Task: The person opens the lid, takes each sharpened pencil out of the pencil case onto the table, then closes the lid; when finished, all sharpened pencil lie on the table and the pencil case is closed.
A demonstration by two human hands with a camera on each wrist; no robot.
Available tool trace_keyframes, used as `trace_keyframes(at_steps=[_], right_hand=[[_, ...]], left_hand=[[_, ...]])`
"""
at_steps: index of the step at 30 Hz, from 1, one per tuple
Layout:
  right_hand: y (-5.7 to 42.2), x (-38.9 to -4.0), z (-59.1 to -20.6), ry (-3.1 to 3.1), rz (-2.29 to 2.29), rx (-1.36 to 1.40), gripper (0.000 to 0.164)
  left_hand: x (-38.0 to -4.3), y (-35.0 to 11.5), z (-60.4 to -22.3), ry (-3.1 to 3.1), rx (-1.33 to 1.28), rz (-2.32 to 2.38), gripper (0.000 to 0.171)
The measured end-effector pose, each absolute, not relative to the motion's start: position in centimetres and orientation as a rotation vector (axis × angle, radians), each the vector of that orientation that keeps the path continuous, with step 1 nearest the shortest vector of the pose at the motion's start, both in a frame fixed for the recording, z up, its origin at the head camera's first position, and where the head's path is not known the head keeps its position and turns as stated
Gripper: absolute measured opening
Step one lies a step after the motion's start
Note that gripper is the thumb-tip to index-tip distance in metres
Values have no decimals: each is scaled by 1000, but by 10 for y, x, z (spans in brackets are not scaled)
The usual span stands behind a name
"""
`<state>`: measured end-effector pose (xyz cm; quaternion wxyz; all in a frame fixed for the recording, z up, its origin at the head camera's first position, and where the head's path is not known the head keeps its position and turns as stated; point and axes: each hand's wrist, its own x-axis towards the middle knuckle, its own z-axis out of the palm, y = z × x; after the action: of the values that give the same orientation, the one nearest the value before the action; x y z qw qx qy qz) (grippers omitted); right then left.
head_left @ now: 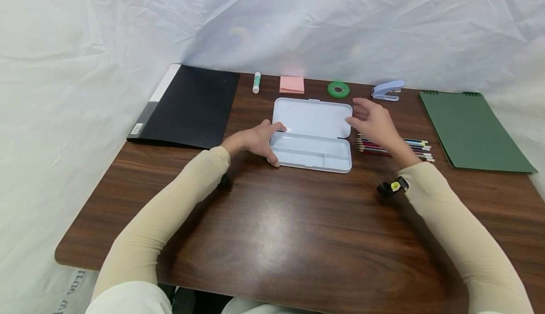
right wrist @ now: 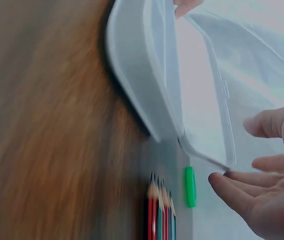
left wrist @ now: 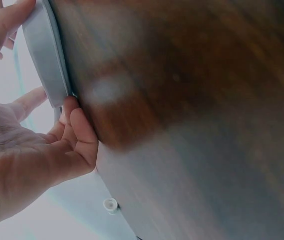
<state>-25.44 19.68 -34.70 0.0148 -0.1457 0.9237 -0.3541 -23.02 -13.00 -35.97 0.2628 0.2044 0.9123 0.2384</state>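
A white pencil case (head_left: 312,117) lies open on the table, its lid raised at the back and its divided tray at the front. My left hand (head_left: 258,139) grips the left end of the tray, thumb at the front corner and fingers toward the hinge. In the left wrist view, this hand (left wrist: 37,135) spans the case's end wall (left wrist: 49,60). Beside the lid's right edge is my right hand (head_left: 374,122), thumb and fingers spread apart. The right wrist view shows a fingertip of that hand (right wrist: 271,185) at the lid's corner, apparently touching it; the thumb stands away.
Several pencils (head_left: 374,147) lie right of the case, under my right forearm. Behind are a glue stick (head_left: 257,82), pink sticky notes (head_left: 292,84), green tape (head_left: 338,89) and a stapler (head_left: 387,91). A black folder (head_left: 191,106) lies left, a green spiral pad (head_left: 477,129) right.
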Motion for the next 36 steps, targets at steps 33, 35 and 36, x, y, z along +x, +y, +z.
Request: trace_keyframes(at_steps=[33,35,36], right_hand=[[198,-241,-342,2589,-1386,-449,49],[201,-240,-341,2579,-1338,-517,47],[202,-240,-341,2577,-1315,-547,46]], left_hand=[[-219,-130,-354,2542,536,575,101],[-219,-131,-354,2549,529,578,101],[-219,-131,-354,2553,525,578,101]])
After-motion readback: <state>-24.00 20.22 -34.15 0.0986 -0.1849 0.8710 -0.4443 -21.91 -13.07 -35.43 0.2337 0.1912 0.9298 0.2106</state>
